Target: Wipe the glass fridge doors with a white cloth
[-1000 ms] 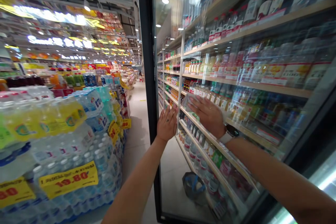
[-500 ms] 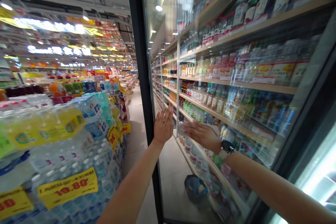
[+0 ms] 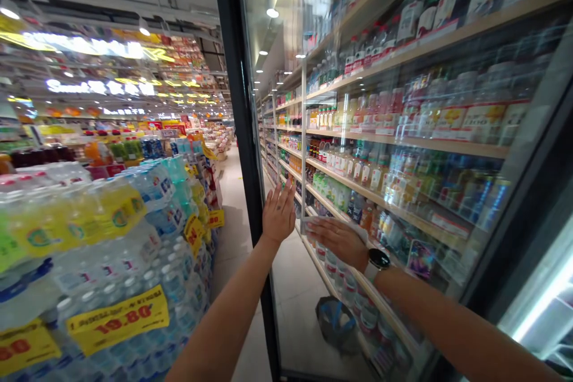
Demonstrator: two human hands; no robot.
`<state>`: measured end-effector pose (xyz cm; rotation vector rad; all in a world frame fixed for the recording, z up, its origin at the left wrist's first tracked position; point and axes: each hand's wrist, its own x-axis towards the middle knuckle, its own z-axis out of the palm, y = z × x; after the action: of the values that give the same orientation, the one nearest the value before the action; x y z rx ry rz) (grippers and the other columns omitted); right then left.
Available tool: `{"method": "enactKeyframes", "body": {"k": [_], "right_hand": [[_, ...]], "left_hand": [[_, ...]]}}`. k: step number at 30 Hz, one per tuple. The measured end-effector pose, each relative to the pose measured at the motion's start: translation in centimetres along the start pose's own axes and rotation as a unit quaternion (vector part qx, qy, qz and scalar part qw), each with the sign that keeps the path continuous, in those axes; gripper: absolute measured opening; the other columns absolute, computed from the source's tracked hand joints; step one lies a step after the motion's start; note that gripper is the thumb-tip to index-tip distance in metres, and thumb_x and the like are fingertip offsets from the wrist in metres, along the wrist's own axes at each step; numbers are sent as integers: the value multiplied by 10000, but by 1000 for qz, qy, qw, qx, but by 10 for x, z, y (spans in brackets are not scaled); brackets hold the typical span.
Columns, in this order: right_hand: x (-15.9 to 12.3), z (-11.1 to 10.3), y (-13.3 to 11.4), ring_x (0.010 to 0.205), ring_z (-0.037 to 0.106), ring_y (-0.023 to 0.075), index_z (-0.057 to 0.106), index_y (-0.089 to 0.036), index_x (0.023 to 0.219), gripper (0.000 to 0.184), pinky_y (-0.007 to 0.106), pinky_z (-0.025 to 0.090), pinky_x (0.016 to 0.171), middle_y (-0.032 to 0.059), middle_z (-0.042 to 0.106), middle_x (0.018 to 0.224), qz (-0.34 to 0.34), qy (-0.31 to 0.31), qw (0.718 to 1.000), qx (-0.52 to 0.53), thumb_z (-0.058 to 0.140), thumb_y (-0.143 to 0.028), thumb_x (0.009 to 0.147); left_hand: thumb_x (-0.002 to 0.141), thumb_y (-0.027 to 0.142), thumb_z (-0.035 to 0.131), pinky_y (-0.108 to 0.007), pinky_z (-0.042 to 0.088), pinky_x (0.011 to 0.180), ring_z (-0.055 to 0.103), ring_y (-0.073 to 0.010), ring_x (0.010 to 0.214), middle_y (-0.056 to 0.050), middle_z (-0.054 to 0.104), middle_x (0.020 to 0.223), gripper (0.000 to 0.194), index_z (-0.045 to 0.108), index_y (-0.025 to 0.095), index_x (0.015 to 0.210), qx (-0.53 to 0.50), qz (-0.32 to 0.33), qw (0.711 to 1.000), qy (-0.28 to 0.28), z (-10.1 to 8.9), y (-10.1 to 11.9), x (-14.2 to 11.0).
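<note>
In the head view, our left hand and right hand were open, each grip holding nothing, palms pressed flat on the glass door of a drinks cooler, near its black frame. A yellow tag on shrink-wrapped water bottles read 10.80.

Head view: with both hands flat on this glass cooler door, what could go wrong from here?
The left hand sits close to the black door frame, so its fingers might get pinched if the glass door moves. The wristwatch on the right hand could scratch the glass. The shrink-wrapped water bottle packs stand nearby, so a swinging door might knock them.
</note>
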<state>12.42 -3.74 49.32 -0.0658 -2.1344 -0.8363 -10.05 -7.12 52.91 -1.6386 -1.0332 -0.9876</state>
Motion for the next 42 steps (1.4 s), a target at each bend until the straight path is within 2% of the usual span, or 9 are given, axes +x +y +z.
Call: {"method": "enactKeyframes", "body": {"k": [5,8,14,19,23,28,32,36,42], "right_hand": [[-15,12,-10,1267,566,160,653,-208,1225,337,314,454,1108,32,673,1279,4,-21,999,24,468,-100,965],[-12,11,-3,1216,605,154,672,-217,1192,313,309,467,1098,27,700,1230,-19,-18,1000,8,484,-113,965],[1,-29,48,1277,556,155,658,-214,1192,260,349,469,1093,31,673,1281,-84,-36,995,-37,534,-175,966],[12,-54,86,1399,416,197,587,-238,1311,376,437,397,1154,51,614,1362,73,18,993,-96,467,-124,973],[1,-36,71,1369,460,189,580,-223,1327,397,399,416,1142,56,633,1336,111,50,987,-103,444,-110,971],[-44,-8,32,1235,587,151,646,-207,1231,339,309,474,1081,11,686,1259,39,-10,997,-69,416,-139,990],[-65,-6,27,1191,616,145,686,-201,1148,336,291,503,1039,3,699,1234,-20,-41,997,-62,381,-170,1009],[-44,-29,60,1279,551,165,668,-205,1184,297,316,479,1072,8,648,1321,-37,-77,993,-75,444,-169,992],[20,-70,124,1424,375,196,590,-222,1308,437,442,367,1166,53,578,1403,113,-3,982,-150,388,-50,961]], "left_hand": [[952,249,404,-512,156,1213,182,-252,1492,-102,368,1549,612,230,229,1539,-1,-69,998,3,-3,29,17],[969,265,377,-512,163,1212,158,-248,1499,-83,318,1576,602,201,241,1544,-11,-45,999,-24,3,48,35],[969,297,396,-496,193,1204,167,-271,1496,-96,277,1588,621,182,229,1548,21,2,999,-27,25,49,43],[973,324,397,-488,187,1205,127,-273,1502,-99,269,1591,629,172,215,1551,29,10,1000,-5,36,44,40],[976,315,386,-486,177,1208,93,-272,1507,-96,256,1597,621,175,208,1550,26,11,1000,-2,45,41,41],[978,342,369,-497,186,1202,94,-276,1507,-99,264,1596,611,191,210,1547,19,11,1000,-8,57,36,42],[979,322,364,-498,167,1208,114,-273,1505,-95,294,1586,591,219,212,1541,13,7,1000,-12,65,34,43],[980,307,364,-485,149,1215,99,-258,1508,-89,300,1584,596,201,213,1545,1,7,1000,4,70,33,45],[995,353,317,-486,150,1217,70,-243,1509,-61,223,1610,609,104,250,1556,-5,7,1000,5,75,31,46]]}}
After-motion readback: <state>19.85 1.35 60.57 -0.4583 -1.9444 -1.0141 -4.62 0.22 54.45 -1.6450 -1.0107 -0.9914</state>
